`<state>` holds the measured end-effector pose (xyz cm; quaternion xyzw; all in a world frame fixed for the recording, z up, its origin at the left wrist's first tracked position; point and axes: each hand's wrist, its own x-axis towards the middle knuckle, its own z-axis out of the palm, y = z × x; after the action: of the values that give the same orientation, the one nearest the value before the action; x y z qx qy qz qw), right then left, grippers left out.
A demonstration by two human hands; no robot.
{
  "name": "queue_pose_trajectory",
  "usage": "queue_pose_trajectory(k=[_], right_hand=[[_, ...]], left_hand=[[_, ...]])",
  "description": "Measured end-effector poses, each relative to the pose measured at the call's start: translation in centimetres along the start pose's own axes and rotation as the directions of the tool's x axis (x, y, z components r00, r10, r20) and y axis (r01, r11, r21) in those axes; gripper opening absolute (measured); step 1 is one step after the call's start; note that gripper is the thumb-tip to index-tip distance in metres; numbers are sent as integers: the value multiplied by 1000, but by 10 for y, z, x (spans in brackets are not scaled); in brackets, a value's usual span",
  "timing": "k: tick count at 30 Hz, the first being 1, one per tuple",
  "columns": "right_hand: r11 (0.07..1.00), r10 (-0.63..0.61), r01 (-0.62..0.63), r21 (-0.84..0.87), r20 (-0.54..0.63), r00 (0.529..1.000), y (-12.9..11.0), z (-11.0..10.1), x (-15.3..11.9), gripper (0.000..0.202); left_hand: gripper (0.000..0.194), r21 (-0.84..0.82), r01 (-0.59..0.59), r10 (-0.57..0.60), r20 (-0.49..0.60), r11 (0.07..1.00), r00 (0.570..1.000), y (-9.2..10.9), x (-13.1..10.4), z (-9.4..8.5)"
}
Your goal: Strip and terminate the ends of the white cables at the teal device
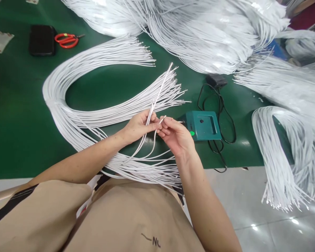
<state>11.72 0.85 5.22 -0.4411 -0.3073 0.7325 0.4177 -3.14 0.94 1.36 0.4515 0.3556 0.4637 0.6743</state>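
Observation:
My left hand (140,127) is closed on a few white wires (147,121) that run up between its thumb and fingers. Close beside it, my right hand (176,134) pinches the end of another white wire (155,140), and the fingertips of both hands meet there. These wires come out of a thick bundle of white wires (55,92), which curves in a C shape around and beneath my hands. Just right of my right hand sits a small teal machine (204,125) with a metal tip on its left side.
Red-handled snips (67,40) lie by a black box (42,40) at the upper left. A black power adapter (216,80) and its cable (227,113) are behind the machine. Large wire heaps (202,35) cover the back; another bundle (274,150) hangs over the green table's (23,140) edge.

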Motion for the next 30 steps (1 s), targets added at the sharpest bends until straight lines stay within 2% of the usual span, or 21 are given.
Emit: queue_pose_trajectory(k=[3, 5, 7, 11, 16, 19, 21, 23, 25, 28, 30], right_hand=[[999, 20, -21, 35, 13, 1000, -1, 2, 0, 35], [1000, 13, -13, -9, -34, 999, -4, 4, 1, 30], [996, 7, -12, -87, -63, 998, -8, 6, 3, 33], [982, 8, -7, -188, 2, 1000, -12, 6, 5, 45], [994, 56, -47, -94, 90, 994, -8, -3, 0, 45], [996, 58, -53, -69, 67, 996, -5, -6, -3, 38], [996, 53, -50, -69, 34, 998, -4, -6, -4, 34], [997, 7, -8, -75, -9, 1000, -3, -5, -6, 31], [989, -77, 69, -129, -61, 995, -2, -4, -8, 29], [931, -214, 164, -327, -123, 969, -1, -3, -10, 25], [837, -308, 198, -511, -140, 941, 0, -2, -11, 18]], left_hand=[[34, 55, -16, 16, 4, 998, 1000, 3, -1, 0], [34, 86, -24, 23, 20, 996, 1000, 4, -2, 2], [34, 100, -31, 28, 31, 995, 999, 5, -3, 3], [34, 145, -48, 47, 7, 988, 999, 6, -4, 5], [28, 167, -71, 67, 25, 983, 997, 6, -4, 4], [23, 120, -68, 63, 45, 990, 997, 6, -5, 5], [31, 105, -79, 74, 53, 991, 996, 6, -5, 5], [43, 130, -96, 90, 53, 987, 995, 6, -6, 5], [46, 174, -103, 95, 56, 979, 994, 6, -6, 4], [39, 200, -82, 73, 54, 976, 996, 5, -5, 3], [39, 157, -35, 27, 54, 987, 998, 4, -4, 2]])
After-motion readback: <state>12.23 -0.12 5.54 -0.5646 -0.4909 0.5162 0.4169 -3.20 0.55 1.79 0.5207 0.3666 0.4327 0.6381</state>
